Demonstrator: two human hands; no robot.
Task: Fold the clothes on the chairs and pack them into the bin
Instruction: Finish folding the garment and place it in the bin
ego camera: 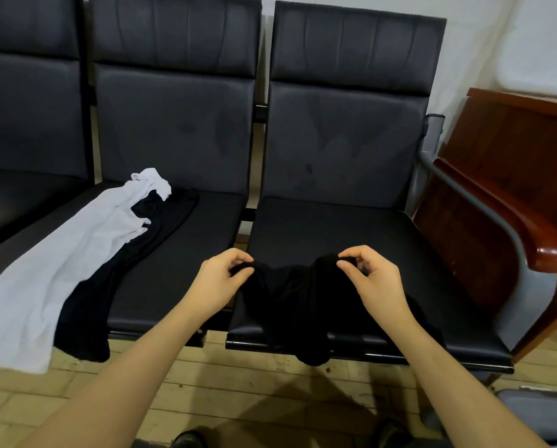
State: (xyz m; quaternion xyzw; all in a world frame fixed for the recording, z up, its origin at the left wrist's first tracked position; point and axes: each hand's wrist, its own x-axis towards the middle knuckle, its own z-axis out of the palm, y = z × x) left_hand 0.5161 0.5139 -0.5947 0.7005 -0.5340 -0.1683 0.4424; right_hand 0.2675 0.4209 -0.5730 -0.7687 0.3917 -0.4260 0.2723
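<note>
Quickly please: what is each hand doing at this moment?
Left hand: pinches one top corner of the black garment.
Right hand: pinches the other top corner.

The black chairs point(180, 221) carry 3 garments: white garment point(44, 279), black garment point(115, 270), dark garment point(290, 305).

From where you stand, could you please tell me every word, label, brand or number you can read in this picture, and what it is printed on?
None: no readable text shows in the head view.
Black garment held by the left hand and right hand: no label or print shows.
White garment and the dark garment beside it: plain.
Chairs and wooden furniture: no tags or signs.
</note>
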